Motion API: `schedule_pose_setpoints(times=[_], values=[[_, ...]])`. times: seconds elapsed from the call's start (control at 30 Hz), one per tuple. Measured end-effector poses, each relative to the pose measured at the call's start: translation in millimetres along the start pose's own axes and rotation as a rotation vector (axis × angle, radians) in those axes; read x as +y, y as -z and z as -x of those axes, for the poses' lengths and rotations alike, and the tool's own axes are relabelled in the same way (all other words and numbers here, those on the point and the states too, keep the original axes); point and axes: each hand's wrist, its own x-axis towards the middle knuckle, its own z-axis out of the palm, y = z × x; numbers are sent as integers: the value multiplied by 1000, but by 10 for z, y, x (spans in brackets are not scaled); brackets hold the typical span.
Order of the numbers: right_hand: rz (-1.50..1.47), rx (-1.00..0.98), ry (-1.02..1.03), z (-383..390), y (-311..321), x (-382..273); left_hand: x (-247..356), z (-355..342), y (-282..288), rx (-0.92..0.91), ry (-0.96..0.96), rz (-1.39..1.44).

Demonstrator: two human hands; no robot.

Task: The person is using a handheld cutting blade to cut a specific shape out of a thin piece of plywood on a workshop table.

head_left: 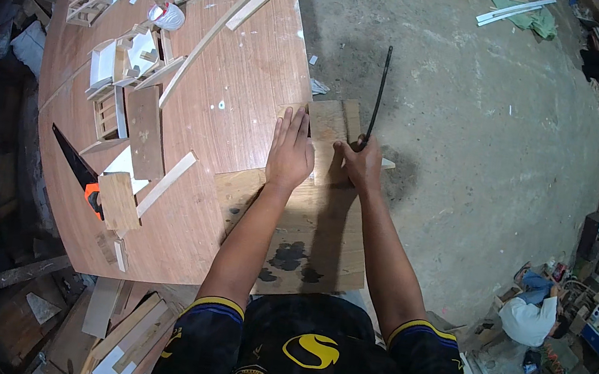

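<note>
My left hand (292, 151) lies flat, fingers stretched away from me, on a light wooden board (330, 124) at the table's right edge. Beside it on the right, my right hand (362, 164) is closed round the near end of a long, thin black strip (381, 91). The strip points away from me past the board's right side; its gripped end is hidden, so its exact kind cannot be told. Under both forearms is a larger, dark-stained plywood sheet (340, 251). A pale wood tip (389, 165) sticks out just right of my right hand.
On the wood-topped table (214, 135) lie a handsaw (79, 160) with an orange and black handle, long strips (217, 39), small wooden frames (95, 2) and a white tub (166, 15). A person (530, 314) crouches at the lower right among clutter. Concrete floor (475, 151) stretches right.
</note>
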Motion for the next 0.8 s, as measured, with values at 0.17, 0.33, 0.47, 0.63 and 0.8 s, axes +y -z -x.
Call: schedule_pose_setpoints(times=[0.17,0.33,0.47,0.63,0.8], values=[[304,323,298,196,-147,-114,15,2,17,-13,29,-18],[379,139,332,357,-241,-91,53,-30,24,-76,56,-38],[401,155,372,352,-216,-106,46,-16,39,-87,69,-37],[431,99,404,313,-167,-121,12,-12,18,-129,77,-82],[391,102,436,279,-160,-112,38,-54,-59,-123,73,-105]])
